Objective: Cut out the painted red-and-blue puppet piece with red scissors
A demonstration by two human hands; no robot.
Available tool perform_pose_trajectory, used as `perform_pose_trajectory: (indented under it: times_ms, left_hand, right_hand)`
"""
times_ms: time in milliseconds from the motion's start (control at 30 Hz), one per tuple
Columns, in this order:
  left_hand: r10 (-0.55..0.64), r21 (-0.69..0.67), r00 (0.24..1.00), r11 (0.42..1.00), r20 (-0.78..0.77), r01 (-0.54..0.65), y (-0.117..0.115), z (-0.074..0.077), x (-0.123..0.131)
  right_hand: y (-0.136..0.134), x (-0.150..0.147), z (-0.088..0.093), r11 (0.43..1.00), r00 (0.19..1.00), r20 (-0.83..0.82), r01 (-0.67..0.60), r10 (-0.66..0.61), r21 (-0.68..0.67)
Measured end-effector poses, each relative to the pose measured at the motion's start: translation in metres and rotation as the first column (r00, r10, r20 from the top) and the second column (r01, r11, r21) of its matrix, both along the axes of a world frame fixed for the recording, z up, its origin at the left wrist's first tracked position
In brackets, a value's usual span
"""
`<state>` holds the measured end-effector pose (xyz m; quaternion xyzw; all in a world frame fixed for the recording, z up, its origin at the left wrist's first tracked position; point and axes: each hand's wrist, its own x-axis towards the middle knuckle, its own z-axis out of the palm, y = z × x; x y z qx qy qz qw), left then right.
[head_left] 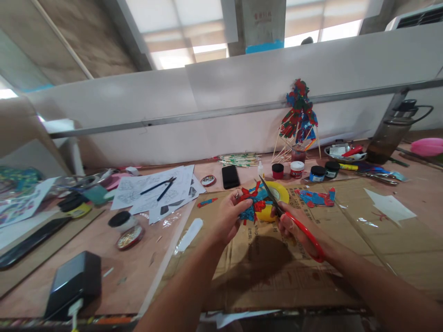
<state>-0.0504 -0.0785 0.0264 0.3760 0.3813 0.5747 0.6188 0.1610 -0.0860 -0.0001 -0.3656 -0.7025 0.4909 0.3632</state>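
My left hand point(232, 214) pinches a small red and blue painted cut-out figure point(252, 210) above a cardboard sheet point(249, 281). In my right hand point(294, 230) are red-handled scissors point(304, 230), their dark blades pointing up and left beside the figure. Whether the blades touch it, I cannot tell. Directly behind both hands lies a roll of yellow tape point(282, 193), partly hidden by them. To its right, another red and blue cut-out point(316, 197) rests flat on the cardboard. A smaller painted piece point(206, 202) lies left of my left hand.
Behind the cardboard stand a black phone point(230, 177), several paint jars point(296, 169) and finished figures on sticks point(299, 110). Drawings point(152, 186) with pens on them, an open jar point(122, 221) and a dark box point(74, 283) occupy the left. A bottle point(391, 133) stands far right.
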Motion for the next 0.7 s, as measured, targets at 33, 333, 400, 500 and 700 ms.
perform_pose_trajectory:
  times_ms: [33, 333, 400, 500, 700]
  left_hand:
    - [0.001, -0.001, 1.0, 1.0, 0.001, -0.001, 0.0, 0.0002, 0.0001]
    - [0.002, 0.001, 1.0, 1.0, -0.013, -0.002, 0.0, 0.0012, 0.0003]
    - [0.0, -0.002, 1.0, 1.0, -0.021, 0.0, -0.0001, 0.0014, -0.0001]
    - [-0.002, 0.001, 1.0, 1.0, -0.025, 0.002, -0.0004, 0.0018, -0.0003]
    - [-0.008, 0.0, 1.0, 1.0, -0.018, 0.008, -0.0006, 0.0036, 0.0008]
  right_hand:
    - [-0.0002, -0.0001, -0.0005, 1.0, 1.0, -0.002, 0.003, -0.003, -0.003]
    - [-0.0021, -0.0027, -0.0068, 0.999, 0.999, -0.005, 0.042, -0.042, -0.011]
    - [-0.004, -0.0031, -0.0043, 0.998, 0.998, 0.006, 0.056, -0.056, 0.013]
    - [-0.0058, -0.0032, 0.0001, 0.997, 0.997, 0.021, 0.074, -0.074, 0.018]
    - [-0.0074, -0.0045, 0.0007, 0.999, 0.999, 0.001, 0.036, -0.036, -0.031]
